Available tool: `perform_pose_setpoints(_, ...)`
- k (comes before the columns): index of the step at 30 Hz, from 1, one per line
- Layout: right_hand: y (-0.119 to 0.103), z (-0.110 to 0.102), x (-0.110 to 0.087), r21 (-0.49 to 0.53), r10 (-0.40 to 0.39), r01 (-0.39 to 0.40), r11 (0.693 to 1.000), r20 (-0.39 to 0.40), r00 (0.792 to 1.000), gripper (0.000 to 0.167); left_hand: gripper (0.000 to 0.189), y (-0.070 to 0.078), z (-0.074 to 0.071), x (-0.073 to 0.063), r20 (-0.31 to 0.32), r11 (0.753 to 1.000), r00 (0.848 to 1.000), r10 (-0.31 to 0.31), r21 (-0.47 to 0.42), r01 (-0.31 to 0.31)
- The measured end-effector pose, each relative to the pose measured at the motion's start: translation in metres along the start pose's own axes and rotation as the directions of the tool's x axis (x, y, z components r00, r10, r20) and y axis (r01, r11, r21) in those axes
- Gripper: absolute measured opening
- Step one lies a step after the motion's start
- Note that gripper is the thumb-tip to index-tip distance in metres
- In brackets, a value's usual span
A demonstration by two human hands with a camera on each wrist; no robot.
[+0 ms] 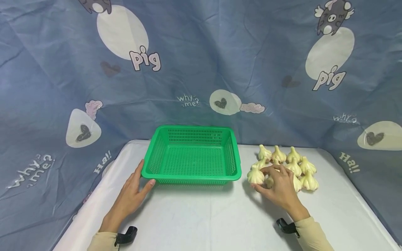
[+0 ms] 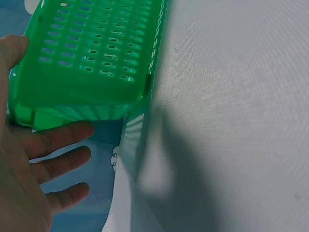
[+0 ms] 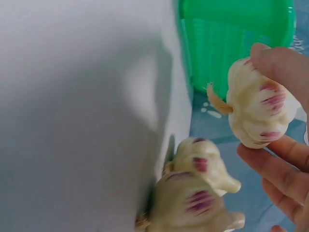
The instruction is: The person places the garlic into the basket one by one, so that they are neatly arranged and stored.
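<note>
A green plastic basket with slotted sides stands on the table, with nothing in it. At its near-left corner is my left hand; the thumb touches the basket and the other fingers are spread and fairly straight in the left wrist view. To the right, my right hand pinches a garlic bulb between thumb and fingertips, off the table in the right wrist view. Its dry root end points toward the table. More garlic bulbs sit close together around and behind that hand, which partly hides some.
A white cloth covers the table. Behind it and at both sides hangs a blue curtain printed with pigs and lettering. Each forearm wears a dark wrist device over a beige sleeve.
</note>
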State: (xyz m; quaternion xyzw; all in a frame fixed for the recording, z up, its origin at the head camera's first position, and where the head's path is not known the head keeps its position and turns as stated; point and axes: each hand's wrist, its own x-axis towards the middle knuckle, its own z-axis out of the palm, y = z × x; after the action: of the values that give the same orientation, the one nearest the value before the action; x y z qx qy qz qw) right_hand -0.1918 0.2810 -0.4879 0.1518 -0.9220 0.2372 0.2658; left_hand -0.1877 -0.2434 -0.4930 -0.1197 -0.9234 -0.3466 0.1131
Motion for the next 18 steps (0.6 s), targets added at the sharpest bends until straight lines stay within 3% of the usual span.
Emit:
perform_pose_setpoints(12,-0.013,-0.016,0.019,0.155,0.039,-0.024,0.988,-0.097,0.995,0.065,0.086,-0.004,0.002,0.001,-0.01,1.0,1.0,0.01,-0.025,-0.01)
perform_pose_setpoints(18,-0.018,-0.025,0.029,0.203,0.09,-0.072,0.977,-0.081,0.993,0.064,0.08,-0.004,0.001,0.0,-0.038,0.999,0.999,0.034,-0.013,-0.034)
